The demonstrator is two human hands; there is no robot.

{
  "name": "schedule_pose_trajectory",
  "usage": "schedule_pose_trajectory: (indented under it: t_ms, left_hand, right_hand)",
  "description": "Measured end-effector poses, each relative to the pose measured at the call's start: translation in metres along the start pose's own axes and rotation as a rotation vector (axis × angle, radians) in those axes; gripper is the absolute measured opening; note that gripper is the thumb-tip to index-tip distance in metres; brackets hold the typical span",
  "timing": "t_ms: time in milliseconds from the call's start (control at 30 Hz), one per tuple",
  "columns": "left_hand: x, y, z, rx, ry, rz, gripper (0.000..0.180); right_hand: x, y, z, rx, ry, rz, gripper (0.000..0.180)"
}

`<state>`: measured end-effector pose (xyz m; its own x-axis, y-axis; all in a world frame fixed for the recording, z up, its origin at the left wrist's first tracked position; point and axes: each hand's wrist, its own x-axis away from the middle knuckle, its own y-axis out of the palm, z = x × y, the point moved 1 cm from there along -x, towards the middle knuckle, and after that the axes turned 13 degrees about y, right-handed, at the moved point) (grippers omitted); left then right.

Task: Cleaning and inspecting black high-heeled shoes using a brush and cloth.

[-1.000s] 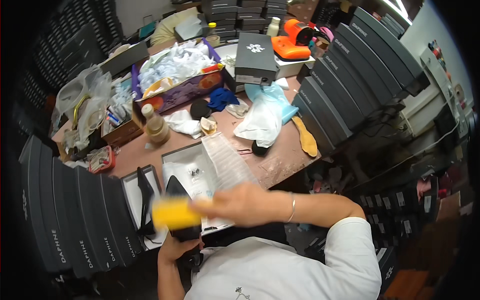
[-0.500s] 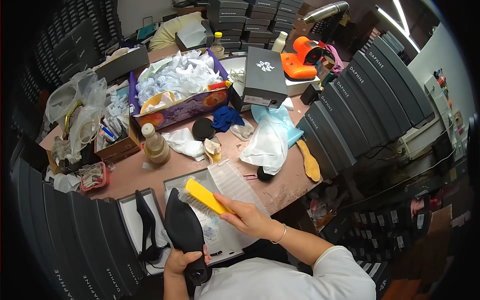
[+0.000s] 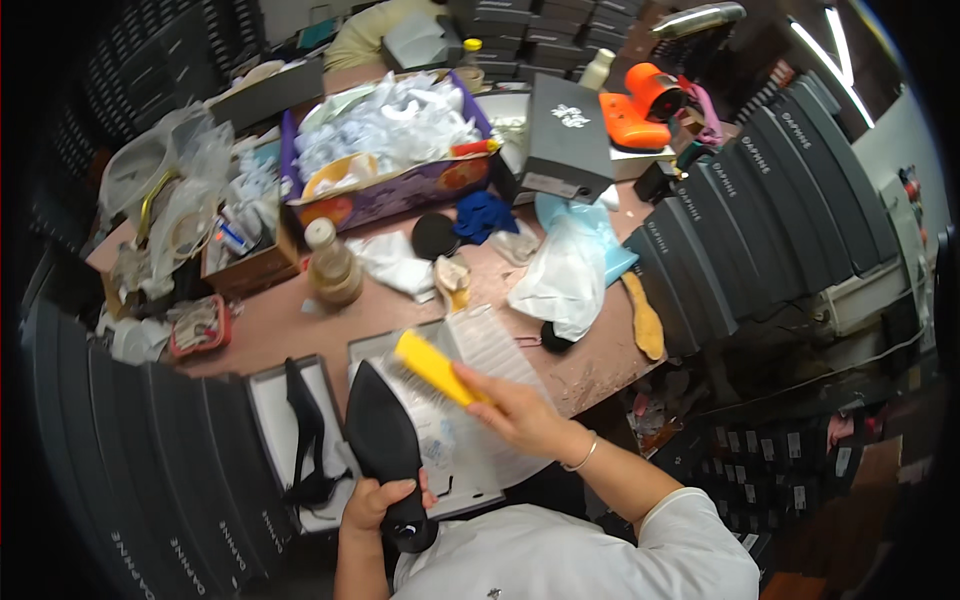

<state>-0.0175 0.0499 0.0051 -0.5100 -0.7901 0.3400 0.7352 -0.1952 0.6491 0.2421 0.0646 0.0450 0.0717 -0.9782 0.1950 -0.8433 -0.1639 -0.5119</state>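
"Yellow brush [image 3: 437, 369], is it, in your right hand [image 3: 525, 412]?"

"Yes, I've got my fingers closed round its near end. The rest slants away from me over an open white-lined box [image 3: 468, 482], just beside the shoe. I can't make out the bristles clearly."

"Where exactly is that shoe?"

"My left hand [image 3: 372, 505] grips the black shoe [image 3: 383, 425] near its heel end, thumb across it. I hold it in front of my body, pointed toe away from me, at the left side of that open box."

"And its neighbour?"

"Another black shoe [image 3: 308, 440] lies in a narrower box [image 3: 272, 395], just left of the one I'm holding."

"What else is close?"

"A pale translucent sheet [image 3: 505, 350] hangs over the open box's far right side. Farther up the tabletop [image 3: 590, 385] I see a capped bottle [image 3: 335, 268] and a crumpled blue cloth [image 3: 485, 217]."
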Motion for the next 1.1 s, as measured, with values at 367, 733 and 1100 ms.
schedule_pose_trajectory:
  t_ms: [367,733,1100]
  left_hand:
    - [0.020,0.016,0.007,-0.376,0.095,-0.199,0.036]
    - [-0.004,0.005,0.041,0.187,0.475,0.225,0.068]
    - [-0.015,0.015,0.048,0.300,0.579,0.409,0.080]
  right_hand:
    - [-0.015,-0.050,-0.020,0.908,-0.432,0.144,0.042]
    - [0.072,0.019,-0.044,0.506,-0.381,-0.112,0.051]
    - [0.072,0.023,-0.056,0.552,-0.523,0.048,0.049]
